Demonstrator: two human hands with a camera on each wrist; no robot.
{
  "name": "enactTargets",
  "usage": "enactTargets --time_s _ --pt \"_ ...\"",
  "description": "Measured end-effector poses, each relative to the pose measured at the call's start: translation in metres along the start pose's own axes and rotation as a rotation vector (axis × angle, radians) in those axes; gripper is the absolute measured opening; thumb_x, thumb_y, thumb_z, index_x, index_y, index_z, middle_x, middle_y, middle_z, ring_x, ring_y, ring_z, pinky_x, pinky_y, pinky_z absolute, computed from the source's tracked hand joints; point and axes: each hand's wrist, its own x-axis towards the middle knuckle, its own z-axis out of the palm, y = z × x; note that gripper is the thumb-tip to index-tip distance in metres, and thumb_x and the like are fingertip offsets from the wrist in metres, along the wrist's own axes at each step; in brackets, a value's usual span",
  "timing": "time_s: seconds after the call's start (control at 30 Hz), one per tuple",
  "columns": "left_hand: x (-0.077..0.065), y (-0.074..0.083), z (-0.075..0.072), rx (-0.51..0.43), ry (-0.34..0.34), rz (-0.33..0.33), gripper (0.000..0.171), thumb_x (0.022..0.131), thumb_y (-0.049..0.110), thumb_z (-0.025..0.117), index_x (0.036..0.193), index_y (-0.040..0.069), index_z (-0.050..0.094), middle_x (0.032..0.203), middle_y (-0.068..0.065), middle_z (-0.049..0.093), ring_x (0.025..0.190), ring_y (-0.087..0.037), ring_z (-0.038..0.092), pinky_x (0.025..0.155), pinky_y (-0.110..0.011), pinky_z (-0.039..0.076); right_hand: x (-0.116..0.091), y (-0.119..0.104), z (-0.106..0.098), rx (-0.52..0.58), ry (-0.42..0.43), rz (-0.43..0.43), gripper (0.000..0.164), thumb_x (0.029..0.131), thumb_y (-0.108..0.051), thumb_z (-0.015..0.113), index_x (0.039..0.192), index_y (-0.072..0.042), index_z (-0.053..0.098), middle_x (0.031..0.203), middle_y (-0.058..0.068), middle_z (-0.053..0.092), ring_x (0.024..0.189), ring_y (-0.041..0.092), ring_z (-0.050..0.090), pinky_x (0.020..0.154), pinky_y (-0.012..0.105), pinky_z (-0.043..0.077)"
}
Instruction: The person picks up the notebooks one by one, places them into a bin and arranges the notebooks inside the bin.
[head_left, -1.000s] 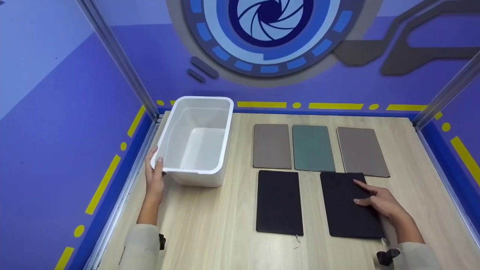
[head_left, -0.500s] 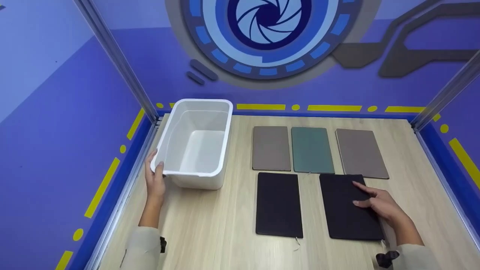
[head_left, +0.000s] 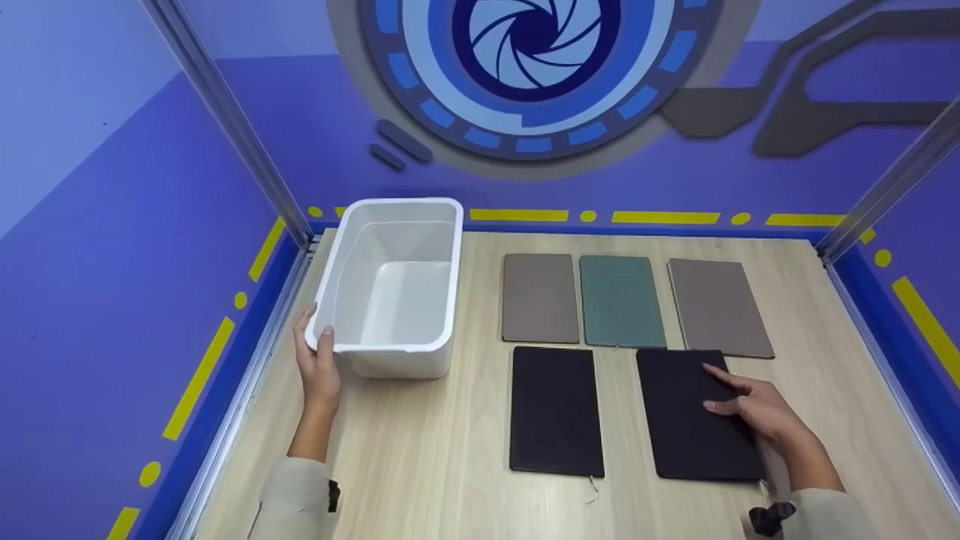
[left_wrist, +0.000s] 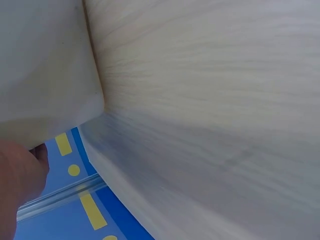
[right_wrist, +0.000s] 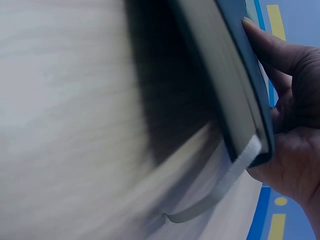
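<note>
Right hand on a black notebook, left hand at a white bin.
We find the left hand (head_left: 319,375) gripping the near left corner of the white bin (head_left: 394,349). The right hand (head_left: 766,409) rests thumb and index finger, spread apart, on the right-hand black notebook (head_left: 679,420) (we cannot tell how its other fingers lie), beside a second black notebook (head_left: 556,411) on the table (head_left: 450,465).

Your bin (head_left: 403,364) stands on the table (head_left: 420,457), left of five notebooks (head_left: 622,301). Three lie in a row behind the others.
</note>
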Motion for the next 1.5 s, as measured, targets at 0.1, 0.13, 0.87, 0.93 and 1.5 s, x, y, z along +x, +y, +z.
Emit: enactTargets --time_s 0.1,0.13,0.87,0.93,1.5 --pt "-0.0002 -0.0013 0.0008 -0.003 -0.002 0.011 0.053 0.110 0.014 0.045 0.162 0.012 0.035 0.165 -0.012 0.041 0.147 -0.017 0.043 0.113 -0.014 0.036 -0.0008 -0.0001 -0.0014 -0.001 0.003 -0.013 0.095 0.093 -0.032 0.082 0.168 -0.012 0.027 0.175 0.032 0.010 0.161 0.058 0.008 0.127 0.071 0.017" --pt "-0.0003 -0.0014 0.0011 -0.007 -0.003 0.014 0.053 0.110 0.014 0.045 0.162 0.012 0.035 0.165 -0.013 0.041 0.146 -0.017 0.043 0.112 -0.014 0.036 -0.0010 -0.0002 -0.0020 -0.002 0.003 -0.019 0.095 0.093 -0.032 0.082 0.168 -0.012 0.027 0.174 0.033 0.011 0.161 0.058 0.008 0.127 0.071 0.017" --pt "0.0004 -0.0027 -0.0006 -0.002 -0.039 0.027 0.052 0.112 0.018 0.044 0.163 0.013 0.033 0.164 -0.010 0.041 0.146 -0.014 0.043 0.114 -0.015 0.036 -0.0001 0.0040 -0.0021 0.053 -0.012 0.016 0.097 0.093 -0.029 0.083 0.169 -0.013 0.024 0.176 0.030 0.005 0.163 0.056 0.003 0.129 0.070 0.012" --pt "0.0002 -0.0031 -0.0012 0.000 -0.037 0.021 0.052 0.112 0.018 0.044 0.163 0.014 0.033 0.164 -0.010 0.041 0.146 -0.015 0.042 0.114 -0.015 0.035 0.0004 0.0041 -0.0021 0.049 -0.015 0.013 0.097 0.093 -0.030 0.083 0.169 -0.014 0.025 0.176 0.030 0.006 0.162 0.056 0.004 0.128 0.070 0.013" --pt "-0.0001 -0.0049 -0.0008 -0.045 -0.032 0.045 0.052 0.111 0.017 0.044 0.162 0.011 0.034 0.163 -0.013 0.040 0.145 -0.015 0.043 0.114 -0.016 0.036 0.0024 0.0039 -0.0025 0.030 -0.022 0.035 0.095 0.096 -0.030 0.080 0.170 -0.017 0.021 0.176 0.029 0.004 0.162 0.056 0.003 0.128 0.071 0.013"
